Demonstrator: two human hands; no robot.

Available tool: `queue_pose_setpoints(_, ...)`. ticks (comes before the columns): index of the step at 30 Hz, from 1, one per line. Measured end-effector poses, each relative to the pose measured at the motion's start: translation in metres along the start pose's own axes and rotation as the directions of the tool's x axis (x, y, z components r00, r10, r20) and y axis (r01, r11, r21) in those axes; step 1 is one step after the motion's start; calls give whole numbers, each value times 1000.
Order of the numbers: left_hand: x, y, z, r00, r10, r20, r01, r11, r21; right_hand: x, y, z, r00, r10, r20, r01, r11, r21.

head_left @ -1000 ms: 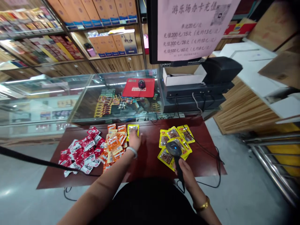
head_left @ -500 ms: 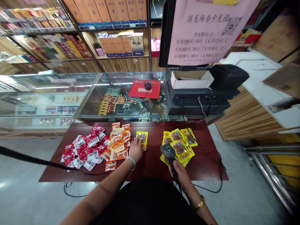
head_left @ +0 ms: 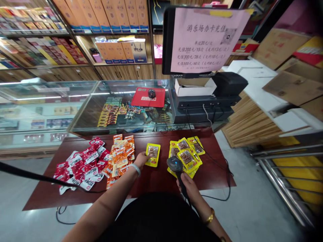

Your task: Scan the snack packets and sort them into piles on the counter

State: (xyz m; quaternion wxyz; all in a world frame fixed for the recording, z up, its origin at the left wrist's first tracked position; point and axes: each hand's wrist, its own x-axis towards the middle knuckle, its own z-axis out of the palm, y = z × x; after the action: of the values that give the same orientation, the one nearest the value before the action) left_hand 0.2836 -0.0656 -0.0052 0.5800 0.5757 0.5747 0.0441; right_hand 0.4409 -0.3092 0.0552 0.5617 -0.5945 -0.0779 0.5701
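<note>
My left hand point(head_left: 142, 159) pinches the left edge of a single yellow snack packet point(head_left: 153, 160), its clear window showing brown food. The packet is at the middle of the dark red tabletop point(head_left: 156, 181). In my right hand point(head_left: 188, 187), the fingers are wrapped round the handle of a black barcode scanner point(head_left: 174, 164), whose head shows a blue light. That head is just in front of a pile of yellow snack packets point(head_left: 187, 157). Orange snack packets point(head_left: 120, 157) lie heaped left of my left hand, and red and white packets point(head_left: 85, 164) lie farther left.
Behind the table stands a glass display counter point(head_left: 106, 126) with a red mouse pad point(head_left: 136, 97) on top. A monitor point(head_left: 168, 43) bearing a pink paper sign rises at the back right. A black cable point(head_left: 212, 153) crosses the right of the table. Metal rails point(head_left: 280, 188) stand at right.
My left hand has shifted from lying over the single yellow packet to pinching its left edge, uncovering most of it. My right hand still holds the scanner. The whole view has turned slightly right.
</note>
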Motion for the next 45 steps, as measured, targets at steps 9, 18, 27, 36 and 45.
queue_pose_setpoints(9,-33,29,44,962,171,214,-66,904,-422,4,-24,-1,993,-113,45,111,993,46)
queue_pose_setpoints(18,-30,37,92,936,186,299,-23,880,-474,4,-30,-31,998,-63,-12,64,995,71)
queue_pose_setpoints(27,-19,68,168,891,192,410,-23,924,-381,7,-36,-72,998,-38,-58,43,996,82)
queue_pose_setpoints(36,-10,57,133,959,120,257,-62,973,-222,18,-33,-87,1000,18,5,-18,998,59)
queue_pose_setpoints(45,-55,-20,-11,993,59,-101,-59,998,3,16,-13,-2,993,-1,121,3,1000,-18)
